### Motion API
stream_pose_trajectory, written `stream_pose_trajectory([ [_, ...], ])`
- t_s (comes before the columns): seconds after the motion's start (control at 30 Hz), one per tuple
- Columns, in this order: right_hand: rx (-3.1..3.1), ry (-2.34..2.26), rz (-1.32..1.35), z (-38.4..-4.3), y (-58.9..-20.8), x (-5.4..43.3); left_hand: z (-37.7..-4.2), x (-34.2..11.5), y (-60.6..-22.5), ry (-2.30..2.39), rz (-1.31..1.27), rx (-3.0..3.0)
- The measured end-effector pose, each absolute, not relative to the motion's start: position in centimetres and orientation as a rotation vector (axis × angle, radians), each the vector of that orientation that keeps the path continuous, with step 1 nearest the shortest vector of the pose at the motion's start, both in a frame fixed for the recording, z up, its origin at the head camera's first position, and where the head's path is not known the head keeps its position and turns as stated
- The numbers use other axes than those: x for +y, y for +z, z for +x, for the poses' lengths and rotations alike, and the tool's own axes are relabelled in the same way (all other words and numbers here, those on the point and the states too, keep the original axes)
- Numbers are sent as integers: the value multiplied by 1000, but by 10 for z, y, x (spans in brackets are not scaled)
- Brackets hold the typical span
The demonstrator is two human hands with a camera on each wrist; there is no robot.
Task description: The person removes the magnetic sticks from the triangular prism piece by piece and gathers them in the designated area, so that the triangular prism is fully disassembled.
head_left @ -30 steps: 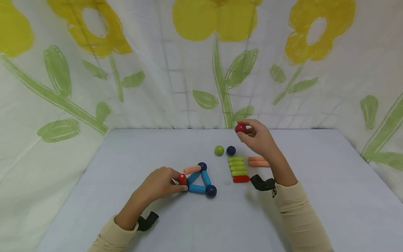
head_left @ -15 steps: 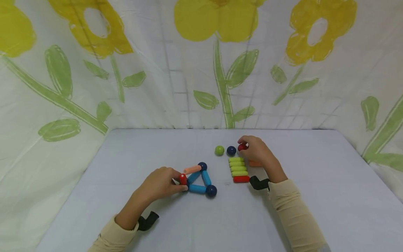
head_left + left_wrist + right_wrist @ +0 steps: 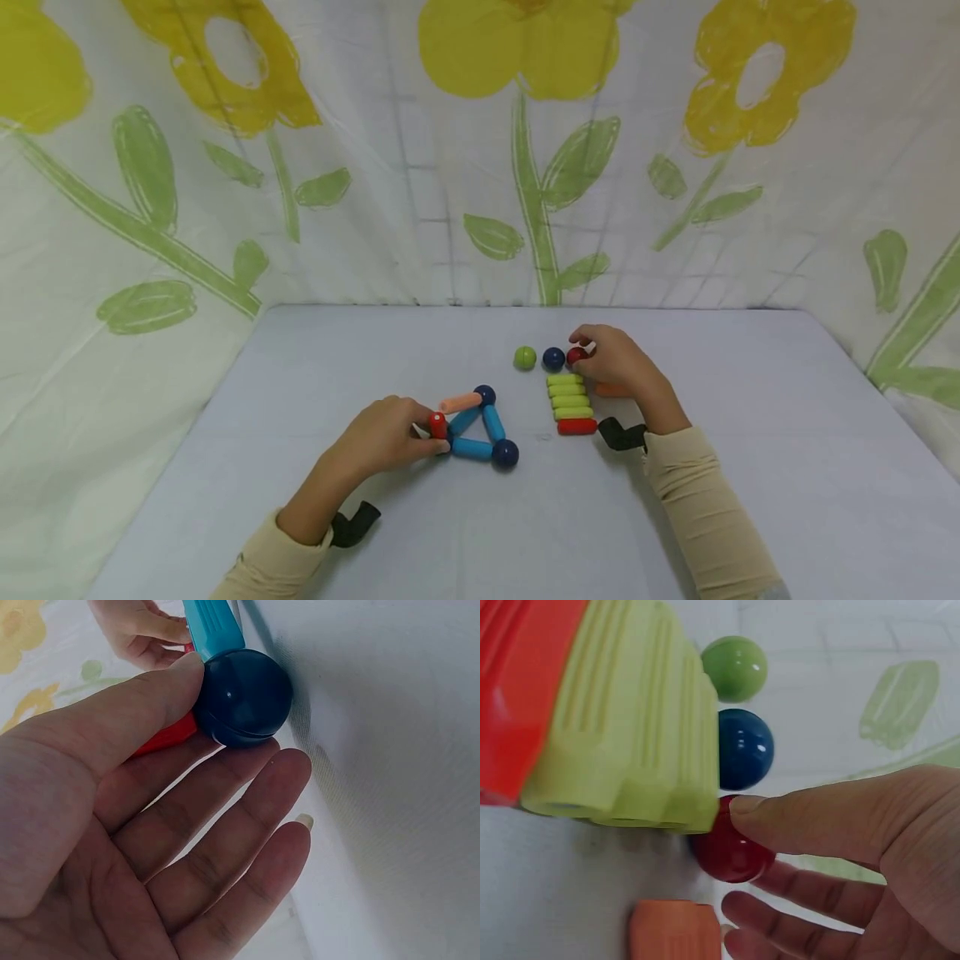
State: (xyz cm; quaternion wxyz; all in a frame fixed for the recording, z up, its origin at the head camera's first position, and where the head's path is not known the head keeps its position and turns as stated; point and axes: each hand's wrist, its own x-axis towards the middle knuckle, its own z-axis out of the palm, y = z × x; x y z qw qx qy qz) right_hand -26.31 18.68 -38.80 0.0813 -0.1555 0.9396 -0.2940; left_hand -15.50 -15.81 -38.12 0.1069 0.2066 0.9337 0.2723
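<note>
In the head view, a triangle of blue magnetic rods [image 3: 472,449] and dark blue balls [image 3: 505,454] lies on the table. My left hand [image 3: 386,435] pinches the triangle's left corner ball [image 3: 244,697] between thumb and fingers. A red rod [image 3: 438,424] stands up from that corner, and a peach rod [image 3: 461,403] points off the far ball. Farther back, my right hand [image 3: 617,358] holds a red ball [image 3: 731,847], thumb on its near side and fingers behind. The red ball sits on the table at the end of a row, beside a dark blue ball [image 3: 745,750].
A green ball [image 3: 525,358] heads the row. Just nearer lie several yellow-green rods [image 3: 568,390] side by side, with a red rod [image 3: 577,427] along their front. Peach rods [image 3: 612,390] lie partly under my right wrist. A flowered cloth [image 3: 360,208] hangs behind the table.
My right hand has come down and toward me, bringing the red ball from the air to the table beside the dark blue ball. My left hand has stayed at the triangle's corner.
</note>
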Motion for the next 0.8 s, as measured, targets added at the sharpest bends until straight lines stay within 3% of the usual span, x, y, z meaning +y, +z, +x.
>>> stream_pose_trajectory([
  [0.2,2853,-894,-551,-252,-369,171,-155,-156,-381,781,577,2763],
  [0.5,2694,-827,-1222,-210,-366,95,-157,-159,-381,796,654,2763],
  [0.7,2693,-823,-1265,-201,-388,69,-156,-160,-382,825,693,2766],
  [0.8,2557,-1115,-1168,-202,-389,68,-156,-159,-382,827,667,2758],
])
